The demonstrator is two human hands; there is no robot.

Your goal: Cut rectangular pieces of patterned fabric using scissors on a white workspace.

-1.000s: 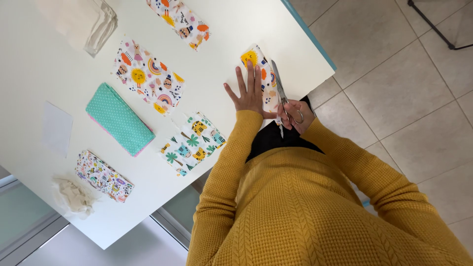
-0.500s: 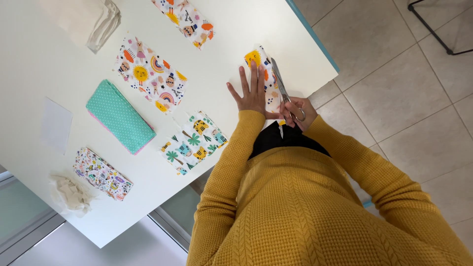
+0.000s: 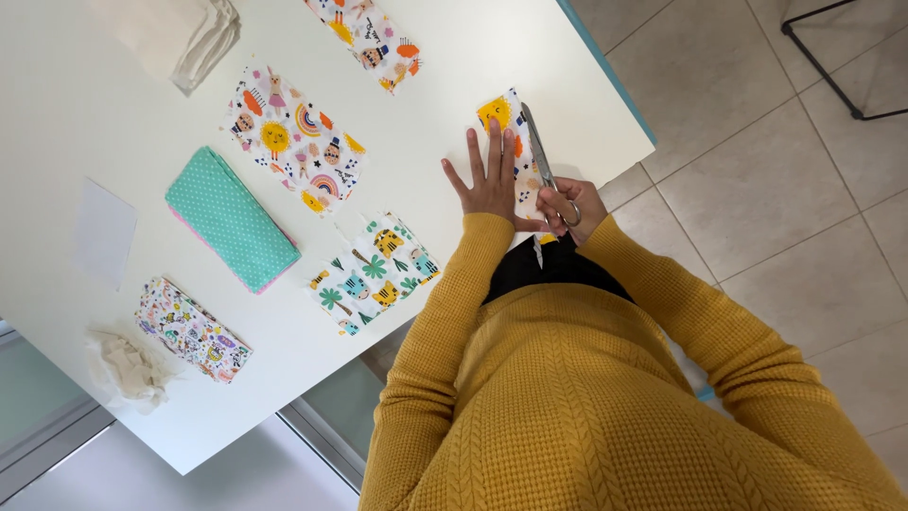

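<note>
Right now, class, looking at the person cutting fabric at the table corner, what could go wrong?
The left hand lies flat on the printed fabric piece, fingers close beside the scissors held in the right hand; a nick seems possible. The piece lies near the table edge, so offcuts might drop.

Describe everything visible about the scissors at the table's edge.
The scissors look like metal, with long, slim grey blades and silvery loop handles. The right hand grips the handles, fingers through the loops. The blades lie flat and point away from the person, running along the right edge of a printed fabric piece with a yellow sun-like figure, which the left hand presses onto the white table. Whether the blades are parted or closed cannot be told.
</note>
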